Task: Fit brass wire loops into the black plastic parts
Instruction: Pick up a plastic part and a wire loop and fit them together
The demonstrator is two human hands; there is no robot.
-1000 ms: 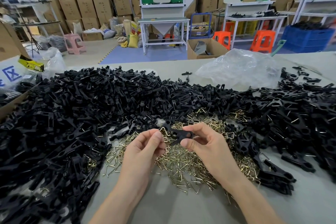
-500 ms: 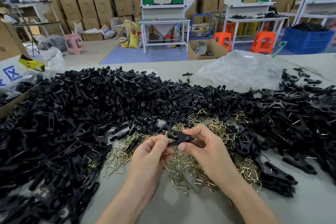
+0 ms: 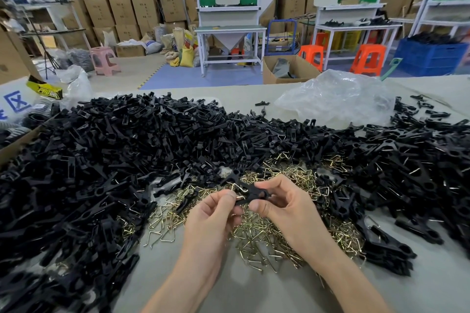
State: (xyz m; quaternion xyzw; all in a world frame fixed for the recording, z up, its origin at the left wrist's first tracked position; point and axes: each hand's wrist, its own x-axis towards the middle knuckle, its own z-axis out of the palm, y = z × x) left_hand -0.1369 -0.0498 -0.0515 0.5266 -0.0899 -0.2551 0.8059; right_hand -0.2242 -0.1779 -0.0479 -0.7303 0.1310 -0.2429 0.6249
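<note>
Left hand (image 3: 216,213) pinches a brass wire loop (image 3: 241,189) at the black plastic part (image 3: 255,193) gripped by right hand (image 3: 284,207), above the loose loops (image 3: 256,239). Loop seating: can't tell. Fitted clips (image 3: 429,180) pile up right (some done); unfitted pile (image 3: 106,160) left is huge.

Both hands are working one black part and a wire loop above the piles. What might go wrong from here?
The brass wire loop, pinched by the left hand, looks only partly seated in the black plastic part that the right hand grips; it may spring free. Dropped, either would likely be lost in the loop pile beneath.
</note>
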